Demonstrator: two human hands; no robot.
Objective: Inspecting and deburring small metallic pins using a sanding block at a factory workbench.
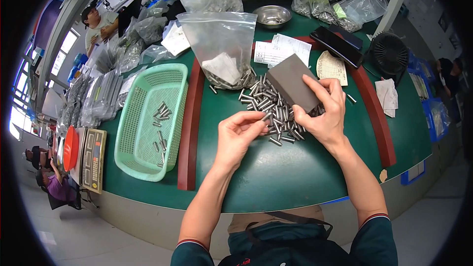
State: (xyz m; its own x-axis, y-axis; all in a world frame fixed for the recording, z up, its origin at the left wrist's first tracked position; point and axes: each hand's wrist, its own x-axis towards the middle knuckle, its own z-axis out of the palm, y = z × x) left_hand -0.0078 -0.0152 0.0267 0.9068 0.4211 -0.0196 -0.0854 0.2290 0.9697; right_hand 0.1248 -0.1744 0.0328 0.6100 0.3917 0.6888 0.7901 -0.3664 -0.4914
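Observation:
My left hand (pixel 236 135) pinches a small metal pin (pixel 266 116) between thumb and fingertips at the near left side of a pile. That pile (pixel 278 113) holds many short, shiny metal pins on the green table. In my right hand (pixel 327 113) is a dark grey rectangular block (pixel 291 81), gripped with the thumb on its near edge and fingers over its right side. The block is tilted above the pile and hides part of it. Just behind the pile stands an open transparent plastic bag (pixel 219 34) with more pins and a paper slip inside.
A light green basket (pixel 181 103) with several pins sits left, beyond a dark red strip (pixel 188 138). Another red strip (pixel 377 118) curves along the right. Farther back are a steel bowl (pixel 272 16), papers (pixel 283 49), a black phone (pixel 337 47) and a small black fan (pixel 389 54).

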